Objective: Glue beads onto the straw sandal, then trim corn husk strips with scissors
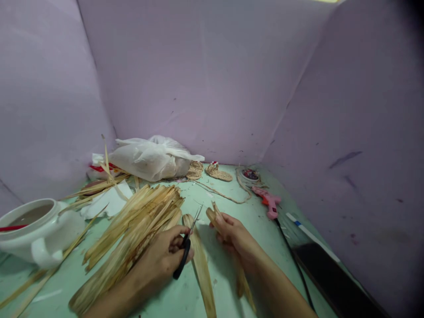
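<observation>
My left hand (165, 254) is closed around the black handles of a pair of scissors (185, 258), whose blades point up and away from me. In my right hand (236, 238) I pinch dried leaf strips (214, 219); their ends stick out above my fingers, and the long tails hang below my wrist. Between my hands a single dried leaf strip (200, 265) lies on the green table. A thick pile of dried leaves (132, 221) spreads beneath and beside my left forearm.
A white ceramic pot (23, 238) stands far left. Behind are a white plastic bag (152, 159), small woven slippers (218, 173), twine (228, 197) and a round tin (250, 175). On the right lie a pink glue gun (269, 201) with cord and a dark flat object (331, 274). Purple walls enclose the table.
</observation>
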{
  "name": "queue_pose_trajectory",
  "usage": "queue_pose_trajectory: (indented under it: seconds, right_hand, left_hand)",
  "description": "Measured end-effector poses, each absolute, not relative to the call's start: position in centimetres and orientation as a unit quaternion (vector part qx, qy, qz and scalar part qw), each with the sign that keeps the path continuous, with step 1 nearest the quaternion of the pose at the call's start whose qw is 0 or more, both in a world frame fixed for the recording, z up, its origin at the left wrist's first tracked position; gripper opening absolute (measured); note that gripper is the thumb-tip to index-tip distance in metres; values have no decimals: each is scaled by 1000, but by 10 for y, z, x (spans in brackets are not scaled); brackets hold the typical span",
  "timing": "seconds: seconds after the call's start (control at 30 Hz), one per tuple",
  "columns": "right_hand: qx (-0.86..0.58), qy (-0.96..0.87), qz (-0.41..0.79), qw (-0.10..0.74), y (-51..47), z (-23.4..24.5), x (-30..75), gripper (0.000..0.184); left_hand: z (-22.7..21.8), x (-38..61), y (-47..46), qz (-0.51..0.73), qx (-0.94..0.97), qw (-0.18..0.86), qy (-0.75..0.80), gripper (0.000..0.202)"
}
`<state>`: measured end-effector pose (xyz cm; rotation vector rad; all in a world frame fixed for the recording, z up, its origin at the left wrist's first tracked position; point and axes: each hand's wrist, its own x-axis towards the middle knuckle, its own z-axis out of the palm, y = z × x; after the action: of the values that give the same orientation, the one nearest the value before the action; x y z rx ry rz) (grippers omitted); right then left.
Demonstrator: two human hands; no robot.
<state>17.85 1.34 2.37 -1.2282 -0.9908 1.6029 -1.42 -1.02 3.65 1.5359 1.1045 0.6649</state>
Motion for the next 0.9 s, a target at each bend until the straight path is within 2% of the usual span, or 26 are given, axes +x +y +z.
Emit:
queue_pose_trajectory:
  seconds: [0.07, 0.23, 0.33, 0.47, 0.7, 0.9]
  right_hand:
    - [-490, -430, 633, 417, 11, 26, 178, 37]
    - [-461, -407, 634, 469, 11, 26, 177, 46]
    - [-450, -410, 678, 412, 10, 25, 177, 44]
    - [-445, -407, 724, 336, 5, 26, 173, 58]
    - [-445, -481, 675, 338, 3, 25, 168, 44]
    - [-456, -534, 623, 344, 5, 25, 169, 50]
  left_hand:
    - [44, -16, -13, 256, 674, 510, 469, 20]
    - [59, -16, -16, 196, 725, 426, 504, 20]
    - [62, -16, -16, 195, 732, 427, 494, 22]
    - [61, -18, -13, 201, 734, 434, 482, 21]
    - [51, -17, -13, 189, 749, 402, 492, 23]
    - [51, -14, -17, 195, 726, 410, 517, 19]
